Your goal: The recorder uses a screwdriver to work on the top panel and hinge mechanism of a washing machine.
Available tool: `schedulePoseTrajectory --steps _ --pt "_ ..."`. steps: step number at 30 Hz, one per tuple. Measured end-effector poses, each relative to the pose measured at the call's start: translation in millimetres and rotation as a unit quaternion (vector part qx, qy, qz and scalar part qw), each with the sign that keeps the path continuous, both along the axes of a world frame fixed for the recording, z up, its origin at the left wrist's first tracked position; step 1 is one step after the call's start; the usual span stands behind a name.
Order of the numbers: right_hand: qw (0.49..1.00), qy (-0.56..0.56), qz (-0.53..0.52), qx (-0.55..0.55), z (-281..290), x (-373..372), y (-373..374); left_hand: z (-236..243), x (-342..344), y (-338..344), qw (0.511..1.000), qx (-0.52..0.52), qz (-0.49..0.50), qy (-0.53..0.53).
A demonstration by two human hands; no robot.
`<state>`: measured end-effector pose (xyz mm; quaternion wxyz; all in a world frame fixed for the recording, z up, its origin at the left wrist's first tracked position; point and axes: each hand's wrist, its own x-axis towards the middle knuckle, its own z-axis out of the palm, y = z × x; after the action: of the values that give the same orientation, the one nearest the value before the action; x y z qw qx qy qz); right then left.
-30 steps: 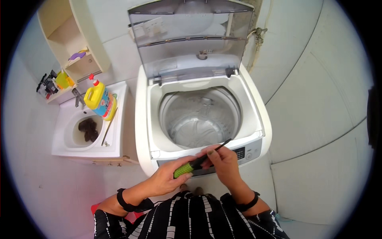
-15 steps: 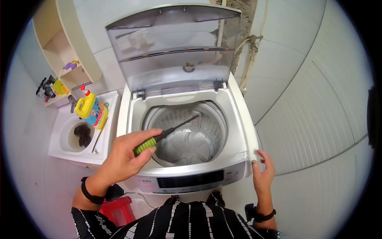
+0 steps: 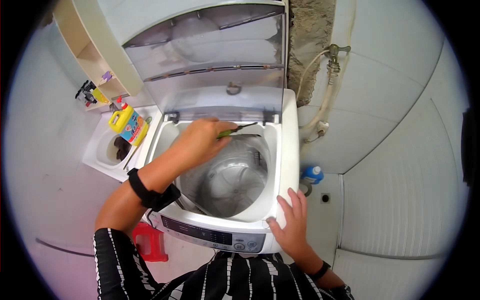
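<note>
A white top-loading washing machine [image 3: 288,145] stands before me, its smoky see-through lid [image 3: 210,55] raised and its metal drum [image 3: 235,182] in sight below. My left hand [image 3: 200,140] reaches over the opening, closed around the green handle of a screwdriver [image 3: 228,133]. The dark shaft points right, its tip close to the right lid hinge [image 3: 270,117]; whether it touches anything I cannot tell. With fingers spread, my right hand [image 3: 291,225] rests on the machine's front right corner. The control panel [image 3: 200,232] faces me.
Left of the machine is a white sink [image 3: 95,150] with a dark cloth [image 3: 121,148] in it and a yellow jug [image 3: 131,125] on its edge. A red stool [image 3: 150,242] stands at lower left. At right are a wall tap [image 3: 334,52] with its hose and a blue bottle [image 3: 313,173].
My left hand has carried the screwdriver away from me, from the front of the opening to its rear right. My right hand has come onto the machine's corner. The view has shifted.
</note>
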<state>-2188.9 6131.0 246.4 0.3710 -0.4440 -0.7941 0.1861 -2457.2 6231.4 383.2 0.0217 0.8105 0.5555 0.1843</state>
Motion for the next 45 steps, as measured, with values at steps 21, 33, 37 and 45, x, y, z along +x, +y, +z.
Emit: schedulePoseTrajectory --steps 21,33,37,45 --pt "1.0 -0.003 -0.019 -0.007 -9.1 -2.4 2.2 -35.6 16.2 61.3 0.999 -0.033 0.005 0.026" --pt "1.0 0.014 -0.013 -0.013 -8.1 -0.4 2.3 -27.7 73.4 92.0 0.969 -0.092 0.013 0.23" --pt "0.999 0.013 -0.018 -0.024 -6.4 1.0 2.7 -47.3 63.4 93.0 0.977 -0.07 -0.02 0.201" --pt "0.999 0.021 -0.023 -0.025 -13.1 0.1 2.1 -77.4 26.8 95.7 0.991 -0.025 -0.033 0.128"
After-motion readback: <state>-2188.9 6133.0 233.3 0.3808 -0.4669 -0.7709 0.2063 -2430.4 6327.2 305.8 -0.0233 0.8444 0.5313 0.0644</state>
